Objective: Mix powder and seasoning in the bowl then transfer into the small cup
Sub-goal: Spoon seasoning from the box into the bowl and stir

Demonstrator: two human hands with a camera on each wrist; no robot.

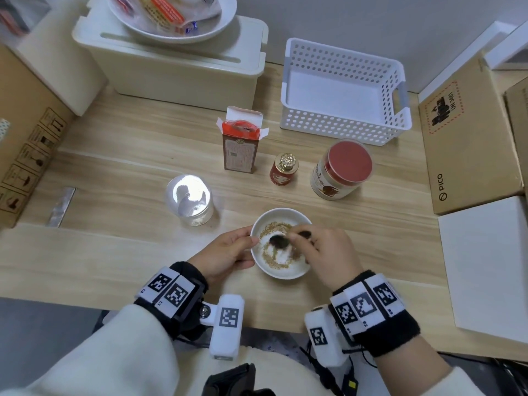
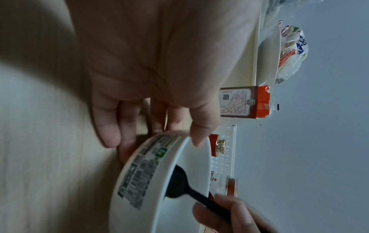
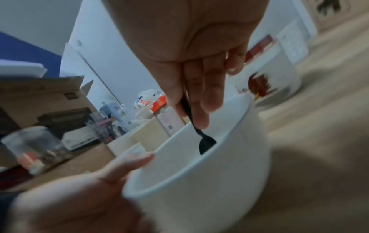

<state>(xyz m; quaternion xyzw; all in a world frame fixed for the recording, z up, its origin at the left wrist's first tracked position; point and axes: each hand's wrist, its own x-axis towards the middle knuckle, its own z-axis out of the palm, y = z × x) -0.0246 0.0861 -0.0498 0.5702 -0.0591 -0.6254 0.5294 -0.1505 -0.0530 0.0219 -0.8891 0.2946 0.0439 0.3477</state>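
A small white bowl (image 1: pixel 297 271) stands on the wooden table near its front edge. White powder (image 1: pixel 278 257) and brown seasoning grains (image 1: pixel 275 227) lie in it, partly mingled. My left hand (image 1: pixel 228 252) grips the bowl's left side, thumb on the rim (image 2: pixel 196 140). My right hand (image 1: pixel 325 250) pinches a black spoon (image 1: pixel 278 240), whose head sits down in the powder. The spoon (image 3: pixel 205 141) dips below the bowl (image 3: pixel 199 181) rim in the right wrist view. A clear small cup (image 1: pixel 190 200) stands upright to the bowl's upper left.
Behind the bowl stand an open red-brown carton (image 1: pixel 240 147), a small red jar with a gold cap (image 1: pixel 284 171) and a red-lidded can (image 1: pixel 341 170). A white perforated basket (image 1: pixel 343 90), a cream storage box (image 1: pixel 177 72) and cardboard boxes (image 1: pixel 468 147) ring the table.
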